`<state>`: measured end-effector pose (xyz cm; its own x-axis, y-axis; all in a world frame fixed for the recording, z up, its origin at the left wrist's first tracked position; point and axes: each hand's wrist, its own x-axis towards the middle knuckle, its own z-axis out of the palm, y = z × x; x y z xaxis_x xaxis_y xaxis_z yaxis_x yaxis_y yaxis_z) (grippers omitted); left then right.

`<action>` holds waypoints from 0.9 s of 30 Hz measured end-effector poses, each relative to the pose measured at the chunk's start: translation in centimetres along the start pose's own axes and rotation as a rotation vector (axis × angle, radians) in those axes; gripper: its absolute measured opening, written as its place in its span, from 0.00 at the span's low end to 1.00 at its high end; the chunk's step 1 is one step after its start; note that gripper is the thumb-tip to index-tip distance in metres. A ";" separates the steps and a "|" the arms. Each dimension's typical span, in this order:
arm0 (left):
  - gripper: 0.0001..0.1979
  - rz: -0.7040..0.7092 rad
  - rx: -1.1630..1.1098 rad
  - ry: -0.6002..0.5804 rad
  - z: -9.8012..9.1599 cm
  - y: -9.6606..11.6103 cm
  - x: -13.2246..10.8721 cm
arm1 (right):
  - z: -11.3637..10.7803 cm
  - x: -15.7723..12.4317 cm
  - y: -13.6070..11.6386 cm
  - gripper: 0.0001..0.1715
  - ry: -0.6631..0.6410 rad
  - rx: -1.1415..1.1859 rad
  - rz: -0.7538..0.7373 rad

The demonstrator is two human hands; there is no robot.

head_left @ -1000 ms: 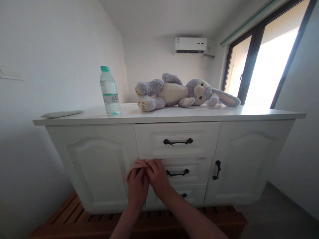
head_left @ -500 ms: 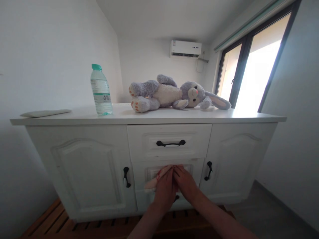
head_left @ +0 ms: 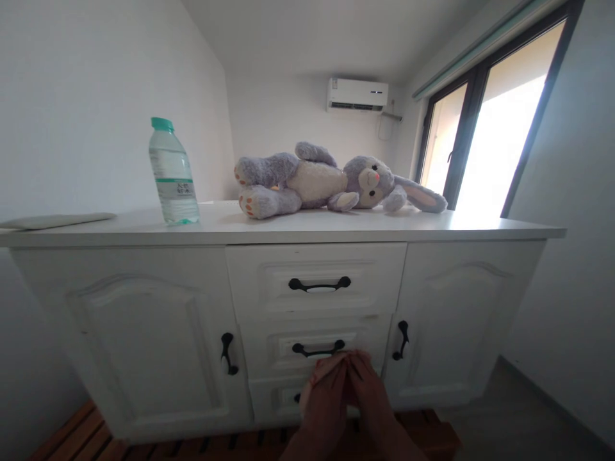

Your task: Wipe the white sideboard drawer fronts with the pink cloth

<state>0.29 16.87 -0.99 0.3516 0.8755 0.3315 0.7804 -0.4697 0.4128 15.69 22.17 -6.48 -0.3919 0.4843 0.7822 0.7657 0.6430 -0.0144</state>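
My left hand [head_left: 323, 404] and my right hand [head_left: 371, 400] are pressed together low in front of a white cabinet [head_left: 144, 320]. Both pinch a small pinkish cloth [head_left: 323, 372], mostly hidden between the fingers. The hands sit just below the middle drawer's black handle [head_left: 318, 349] and cover part of the bottom drawer. On the cabinet top lie a grey stuffed rabbit [head_left: 331, 182] on its back and an upright water bottle [head_left: 173, 173] with a green cap.
A flat white object [head_left: 52, 221] lies at the top's left end. The cabinet has two side doors with black handles [head_left: 229, 353] and a top drawer [head_left: 317, 282]. A wooden slatted platform [head_left: 77, 442] runs underneath. A tall window [head_left: 494, 121] is at right.
My hands with the cloth have dropped lower and shifted right, from the left door's edge to below the middle drawer handle. The view has swung left and down.
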 end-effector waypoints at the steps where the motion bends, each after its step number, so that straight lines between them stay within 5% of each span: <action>1: 0.33 -0.001 0.024 0.040 -0.3 -1.4 -1.0 | 1.0 0.4 -1.2 0.29 0.005 0.022 -0.001; 6: 0.31 -0.040 0.298 0.230 -3.2 -8.8 -6.0 | 5.8 4.2 -9.3 0.22 0.010 0.150 0.015; 10: 0.32 -0.003 0.417 0.340 -6.8 -10.6 -7.1 | 4.9 8.6 -14.0 0.18 -0.020 0.220 -0.005; 14: 0.34 0.011 0.393 0.474 -10.1 -8.6 -5.5 | -0.6 12.8 -14.6 0.24 -0.029 0.221 -0.040; 18: 0.32 0.062 0.303 0.407 -9.7 -5.6 -3.6 | -4.7 13.1 -11.7 0.22 -0.156 0.087 0.066; 22: 0.31 0.104 0.118 0.273 -8.1 -1.8 -0.8 | -6.7 11.8 -8.0 0.21 -0.326 0.021 0.214; 27: 0.29 0.054 0.084 0.174 -9.8 -0.1 0.5 | -7.3 13.2 -8.1 0.19 -0.465 0.044 0.300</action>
<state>-4.72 16.22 7.47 0.3048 0.8130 0.4961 0.8056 -0.4979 0.3210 8.05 19.00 8.49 -0.3517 0.8544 0.3826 0.8602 0.4562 -0.2279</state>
